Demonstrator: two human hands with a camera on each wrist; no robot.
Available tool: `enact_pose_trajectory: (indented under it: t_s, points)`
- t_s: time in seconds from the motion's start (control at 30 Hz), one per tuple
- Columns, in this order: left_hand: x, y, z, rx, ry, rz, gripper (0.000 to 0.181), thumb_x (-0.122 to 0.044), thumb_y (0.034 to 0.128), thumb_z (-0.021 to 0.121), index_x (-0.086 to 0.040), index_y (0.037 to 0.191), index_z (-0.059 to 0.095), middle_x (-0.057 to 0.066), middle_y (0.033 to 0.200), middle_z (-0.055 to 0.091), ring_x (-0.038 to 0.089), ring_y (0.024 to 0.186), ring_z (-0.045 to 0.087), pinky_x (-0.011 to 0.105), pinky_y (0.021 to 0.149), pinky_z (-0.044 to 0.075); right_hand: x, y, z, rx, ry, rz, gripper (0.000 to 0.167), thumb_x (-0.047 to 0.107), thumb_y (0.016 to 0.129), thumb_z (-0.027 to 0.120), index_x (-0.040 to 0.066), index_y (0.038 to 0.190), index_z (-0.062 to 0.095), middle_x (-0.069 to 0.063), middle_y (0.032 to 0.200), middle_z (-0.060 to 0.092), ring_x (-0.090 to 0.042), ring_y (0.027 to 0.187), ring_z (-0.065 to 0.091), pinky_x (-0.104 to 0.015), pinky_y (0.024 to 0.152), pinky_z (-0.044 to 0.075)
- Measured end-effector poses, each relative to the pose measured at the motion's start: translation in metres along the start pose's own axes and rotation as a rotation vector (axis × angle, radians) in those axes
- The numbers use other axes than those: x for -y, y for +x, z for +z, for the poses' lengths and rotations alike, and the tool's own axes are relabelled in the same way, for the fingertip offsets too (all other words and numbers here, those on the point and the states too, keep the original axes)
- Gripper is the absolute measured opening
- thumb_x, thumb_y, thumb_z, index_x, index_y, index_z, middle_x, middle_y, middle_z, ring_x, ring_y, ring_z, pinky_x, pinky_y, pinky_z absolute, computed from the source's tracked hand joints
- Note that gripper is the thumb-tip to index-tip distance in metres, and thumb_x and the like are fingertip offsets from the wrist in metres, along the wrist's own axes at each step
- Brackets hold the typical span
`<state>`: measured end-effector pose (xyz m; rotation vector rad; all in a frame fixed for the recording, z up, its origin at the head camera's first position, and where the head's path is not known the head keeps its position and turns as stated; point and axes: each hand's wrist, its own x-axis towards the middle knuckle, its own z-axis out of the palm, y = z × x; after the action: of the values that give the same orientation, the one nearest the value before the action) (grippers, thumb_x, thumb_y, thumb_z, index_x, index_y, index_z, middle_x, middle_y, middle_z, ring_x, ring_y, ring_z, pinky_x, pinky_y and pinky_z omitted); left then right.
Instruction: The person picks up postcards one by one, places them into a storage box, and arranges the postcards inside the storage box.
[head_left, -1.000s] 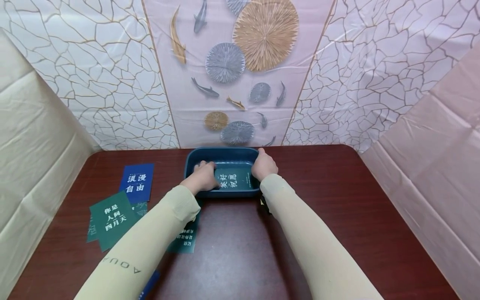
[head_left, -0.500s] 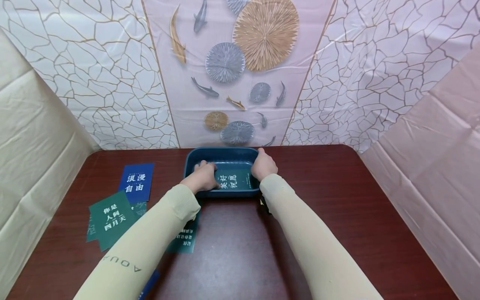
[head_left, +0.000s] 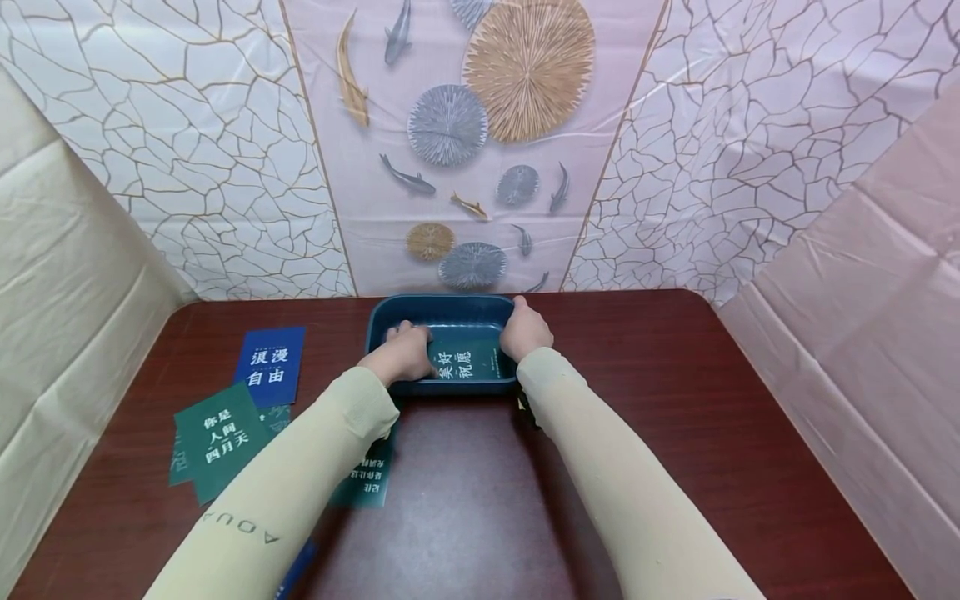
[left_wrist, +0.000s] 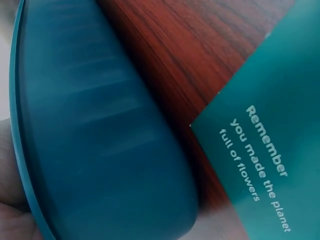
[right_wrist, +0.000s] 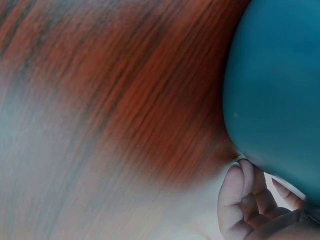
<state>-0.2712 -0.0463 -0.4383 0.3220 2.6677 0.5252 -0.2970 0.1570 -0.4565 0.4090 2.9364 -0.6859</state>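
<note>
A dark blue-green plastic box (head_left: 442,308) stands at the back middle of the table. Inside it lies a dark green card (head_left: 480,360) with white characters, its near edge partly hidden by the front rim. My left hand (head_left: 405,354) reaches over the box's near left side, thumb and forefinger at the card's left end; their exact hold is mostly hidden. At the box's right end, my right hand (head_left: 527,329) grips the rim; in the right wrist view its curled fingers (right_wrist: 232,195) show beside the outer wall.
Left on the table (head_left: 675,433) lie a blue card (head_left: 272,367) and overlapping green cards (head_left: 225,442). Another green card (head_left: 367,483) sits near the box under my left forearm, and a blue card (head_left: 298,571) peeks out closer. Patterned cloth walls (head_left: 465,167) surround the table.
The green card in the box has shifted very slightly towards me. Both hands keep their places on the box and card; the head view has moved a touch.
</note>
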Motion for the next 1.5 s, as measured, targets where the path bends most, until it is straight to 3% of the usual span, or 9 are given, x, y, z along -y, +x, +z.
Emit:
enact_pose_trajectory:
  t_s: [0.13, 0.23, 0.37, 0.47, 0.7, 0.87, 1.03, 1.23, 1.5]
  points:
    - [0.001, -0.004, -0.005, -0.087, -0.053, 0.056, 0.056, -0.027, 0.0905, 0.069, -0.005, 0.138, 0.048, 0.019, 0.137, 0.039, 0.037, 0.123, 0.037, 0.048, 0.099, 0.037, 0.000, 0.000, 0.000, 0.008, -0.001, -0.001, 0.064, 0.013, 0.093, 0.061, 0.019, 0.149, 0.031, -0.014, 0.122, 0.061, -0.031, 0.094, 0.063, -0.050, 0.080, 0.051]
    - [0.004, -0.014, -0.013, -0.161, -0.107, 0.137, 0.049, -0.024, 0.0930, 0.065, -0.006, 0.136, 0.050, 0.017, 0.134, 0.043, 0.033, 0.120, 0.044, 0.046, 0.096, 0.041, -0.001, 0.001, -0.001, 0.007, 0.000, 0.000, 0.064, 0.013, 0.092, 0.062, 0.019, 0.149, 0.032, -0.014, 0.122, 0.061, -0.031, 0.095, 0.062, -0.051, 0.081, 0.051]
    - [0.010, -0.037, -0.025, -0.206, -0.196, 0.234, 0.043, -0.024, 0.0940, 0.064, -0.009, 0.133, 0.052, 0.012, 0.130, 0.046, 0.030, 0.115, 0.053, 0.044, 0.090, 0.047, -0.003, 0.002, -0.002, 0.008, 0.003, 0.003, 0.065, 0.013, 0.092, 0.062, 0.019, 0.149, 0.032, -0.015, 0.124, 0.060, -0.031, 0.098, 0.062, -0.052, 0.083, 0.050]
    - [0.017, -0.057, -0.033, -0.222, -0.238, 0.275, 0.040, -0.023, 0.0936, 0.065, -0.011, 0.130, 0.054, 0.009, 0.128, 0.048, 0.029, 0.114, 0.054, 0.043, 0.087, 0.048, -0.005, 0.003, -0.002, 0.010, 0.002, 0.005, 0.065, 0.013, 0.092, 0.063, 0.020, 0.149, 0.032, -0.015, 0.125, 0.059, -0.031, 0.099, 0.062, -0.051, 0.083, 0.050]
    - [0.035, -0.092, -0.041, -0.279, -0.181, 0.305, 0.041, -0.022, 0.0900, 0.070, -0.010, 0.126, 0.056, 0.009, 0.120, 0.054, 0.025, 0.106, 0.057, 0.043, 0.087, 0.049, -0.007, 0.003, -0.006, 0.007, 0.006, 0.013, 0.065, 0.013, 0.091, 0.063, 0.018, 0.148, 0.032, -0.015, 0.128, 0.057, -0.032, 0.104, 0.060, -0.053, 0.086, 0.049]
    - [0.050, -0.109, -0.039, -0.249, -0.122, 0.309, 0.041, -0.024, 0.0867, 0.074, -0.010, 0.122, 0.059, 0.006, 0.113, 0.056, 0.024, 0.104, 0.058, 0.043, 0.086, 0.049, -0.006, 0.002, -0.005, 0.004, 0.004, 0.015, 0.065, 0.012, 0.091, 0.063, 0.018, 0.148, 0.032, -0.015, 0.129, 0.057, -0.032, 0.105, 0.060, -0.053, 0.087, 0.048]
    - [0.061, -0.118, -0.033, -0.160, -0.087, 0.308, 0.047, -0.036, 0.0813, 0.079, -0.014, 0.118, 0.061, 0.005, 0.116, 0.055, 0.025, 0.107, 0.057, 0.043, 0.087, 0.050, -0.004, 0.001, -0.004, 0.002, 0.001, 0.014, 0.064, 0.013, 0.091, 0.063, 0.018, 0.148, 0.033, -0.015, 0.128, 0.058, -0.032, 0.104, 0.060, -0.053, 0.087, 0.049]
    - [0.070, -0.121, -0.025, -0.099, 0.012, 0.278, 0.060, -0.051, 0.0727, 0.081, -0.014, 0.117, 0.065, 0.003, 0.115, 0.058, 0.024, 0.107, 0.057, 0.046, 0.090, 0.048, -0.002, 0.002, -0.002, 0.007, -0.001, 0.004, 0.063, 0.013, 0.092, 0.063, 0.017, 0.147, 0.033, -0.015, 0.128, 0.057, -0.031, 0.103, 0.060, -0.054, 0.087, 0.049]
    - [0.081, -0.119, -0.007, -0.061, 0.136, 0.247, 0.078, -0.056, 0.0644, 0.084, -0.013, 0.125, 0.062, 0.003, 0.121, 0.055, 0.023, 0.107, 0.051, 0.048, 0.091, 0.047, 0.000, 0.002, 0.000, 0.001, -0.007, -0.003, 0.063, 0.013, 0.091, 0.063, 0.018, 0.147, 0.033, -0.016, 0.127, 0.058, -0.032, 0.102, 0.061, -0.053, 0.086, 0.049]
